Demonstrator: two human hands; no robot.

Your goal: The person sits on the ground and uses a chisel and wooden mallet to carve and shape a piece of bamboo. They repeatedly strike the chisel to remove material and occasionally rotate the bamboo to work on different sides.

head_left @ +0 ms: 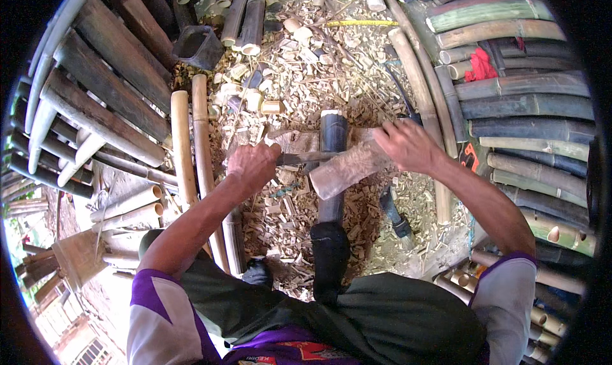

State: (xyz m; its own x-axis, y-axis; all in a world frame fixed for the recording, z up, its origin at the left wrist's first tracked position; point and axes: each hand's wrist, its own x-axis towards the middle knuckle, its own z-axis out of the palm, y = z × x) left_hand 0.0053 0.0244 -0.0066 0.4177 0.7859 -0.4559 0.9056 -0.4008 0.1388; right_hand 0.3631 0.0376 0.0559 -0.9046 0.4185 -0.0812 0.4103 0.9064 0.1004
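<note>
My left hand (254,164) is closed round the handle of a knife, hidden in my fist. Its dark blade (305,157) reaches right, across a dark bamboo pole (333,132). In my right hand (411,146) is a thick, pale wooden mallet (344,172), smeared by motion. The mallet slants down to the left, over the pole and close to the blade; whether the two touch I cannot tell. The pole points away from me, its pale cut end at the far side. My foot in a black covering (329,253) is against its near end.
Wood chips (287,218) cover the ground. Bamboo poles (529,84) are stacked on the right, with a red cloth (481,65) on them. More poles (108,40) lean at the left, near a dark bucket (199,46). An orange-handled saw (469,156) lies at the right.
</note>
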